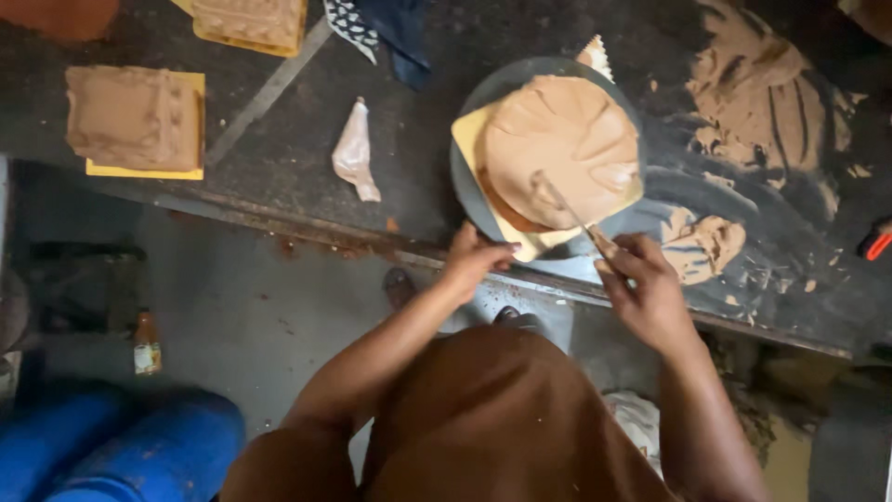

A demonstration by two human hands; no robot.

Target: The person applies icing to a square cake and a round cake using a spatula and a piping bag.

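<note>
Right now the cake (562, 149) is getting its coat of icing smoothed. It is round and tan all over, with soft ridges on top, and it sits on a yellow board (469, 130) on a grey turntable (465, 186) at the near edge of the dark table (297, 149). The right hand (650, 288) is closed tight around a knife (562, 204), and the blade lies on the cake's near side. The left hand (474, 260) pinches the turntable's near rim with bent fingers. I think the next move needs a small turn and a light, flat stroke. Icing smears (762, 93) lie to the right. A square cake (135, 116) and a piping bag (355, 153) sit to the left.
</note>
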